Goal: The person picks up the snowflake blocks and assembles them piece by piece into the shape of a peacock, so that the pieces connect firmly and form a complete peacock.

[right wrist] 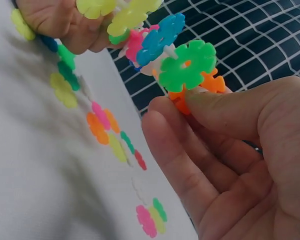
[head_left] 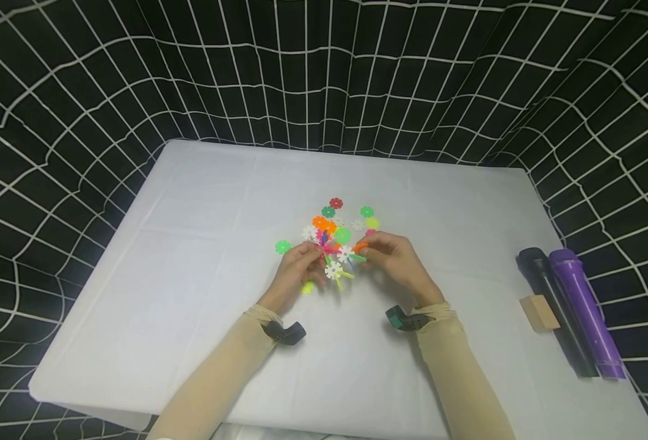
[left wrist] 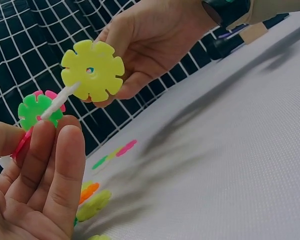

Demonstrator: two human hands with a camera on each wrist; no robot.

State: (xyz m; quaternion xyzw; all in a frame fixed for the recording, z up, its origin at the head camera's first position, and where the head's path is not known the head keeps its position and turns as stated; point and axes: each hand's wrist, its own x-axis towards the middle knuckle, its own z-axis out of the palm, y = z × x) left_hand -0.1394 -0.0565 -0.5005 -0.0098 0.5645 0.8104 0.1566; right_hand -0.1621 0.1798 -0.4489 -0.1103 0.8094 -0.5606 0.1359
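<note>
Over the middle of the table, both hands are at a joined cluster of notched plastic flower discs. My left hand [head_left: 295, 266] pinches a pink disc [left wrist: 22, 144] at one side of the cluster between thumb and fingers. On the other side, my right hand [head_left: 399, 256] pinches an orange disc [right wrist: 213, 82] by its edge, thumb on top. Right against that one is a green disc [right wrist: 195, 62], with a blue disc [right wrist: 161, 40] farther along. From the left wrist, a yellow disc [left wrist: 92, 62] and an edge-on white disc [left wrist: 59, 102] show between the hands.
Loose discs lie on the white table [head_left: 203, 201] beyond the hands, among them a red disc [head_left: 336, 203] and a light green disc [head_left: 283, 247]. At the right lie a black tube [head_left: 560, 318], a purple tube [head_left: 587, 311] and a wooden block [head_left: 539, 313]. Dark grid curtains surround the table.
</note>
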